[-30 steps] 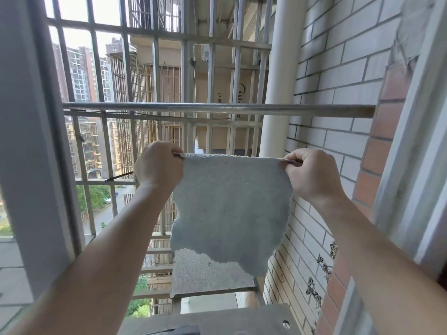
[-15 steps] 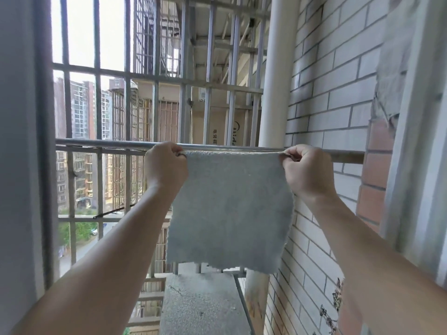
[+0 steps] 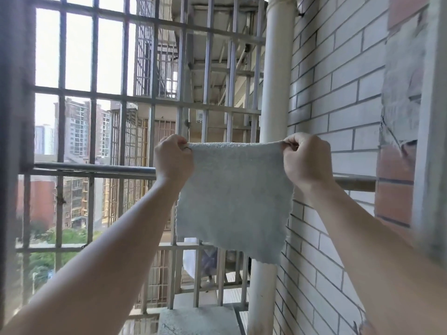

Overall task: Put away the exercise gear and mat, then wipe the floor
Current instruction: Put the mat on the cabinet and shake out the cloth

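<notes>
Pinching a pale grey cloth [image 3: 234, 197] by its two top corners, left hand [image 3: 173, 160] and right hand [image 3: 306, 160] each with fingers curled and clamped on the edge. Stretched flat between them, top edge above the horizontal rail [image 3: 96, 168], lower part hanging across its front, beside a white pipe [image 3: 275, 81] and brick wall [image 3: 343, 97]; contact with rail unclear.

A metal rail [image 3: 96, 168] runs to the brick wall [image 3: 338, 93] — middle hidden behind the cloth [image 3: 232, 201].

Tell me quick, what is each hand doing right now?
Left hand: closed, pinching the top left corner of the grey cloth.
Right hand: closed, pinching the cloth's top right corner.
</notes>
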